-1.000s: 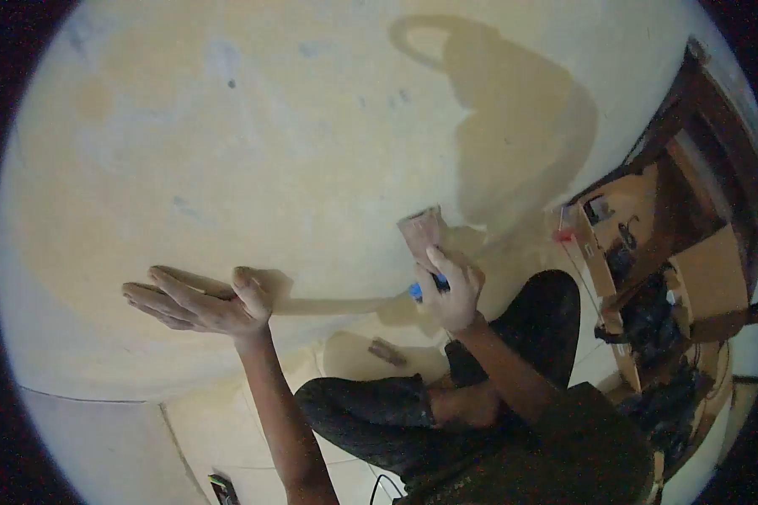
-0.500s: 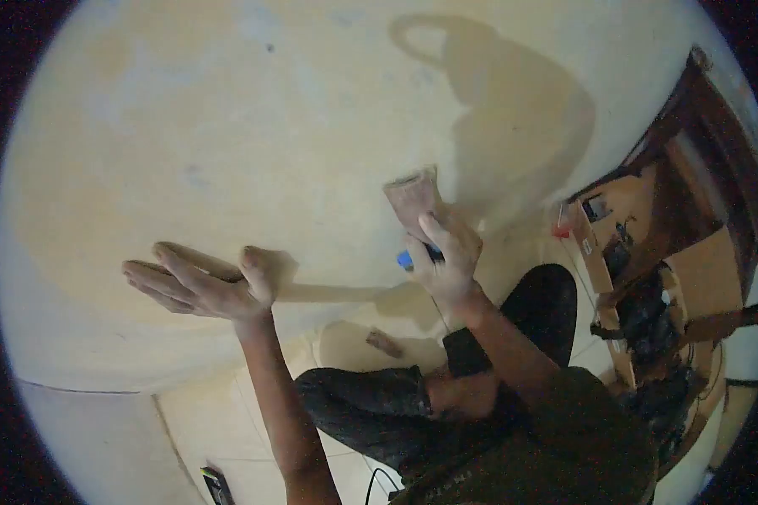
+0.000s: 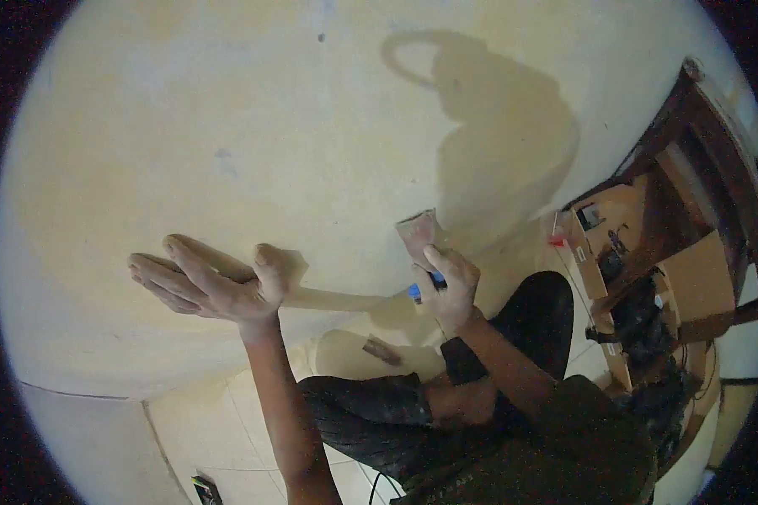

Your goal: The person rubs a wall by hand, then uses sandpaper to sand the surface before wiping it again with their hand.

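Observation:
My left hand [image 3: 219, 286] reaches up with its fingers and thumb spread against the pale, patchy wall [image 3: 253, 126], holding nothing. My right hand [image 3: 451, 290] is closed around a blue-handled scraper [image 3: 419, 236]. Its flared, dusty brown head looks wrapped in sandpaper and points up, its top edge right at the wall. Blue and black bits of the handle show between and below my fingers, while the rest is hidden. Dust coats both hands. A small brown folded piece [image 3: 381, 350], like sandpaper, lies on the floor below, between my hands.
My bent legs [image 3: 366, 400] rest on the tiled floor [image 3: 219, 421]. On the right stand open cardboard boxes [image 3: 699, 269] with dark items inside, near dark wooden furniture [image 3: 707, 143]. A red item [image 3: 557, 241] sits near the wall's foot. A small dark packet [image 3: 205, 490] lies lower left.
My right hand has moved down along the wall with the scraper. My left hand has shifted slightly right in view, still spread. The camera view has tilted a little.

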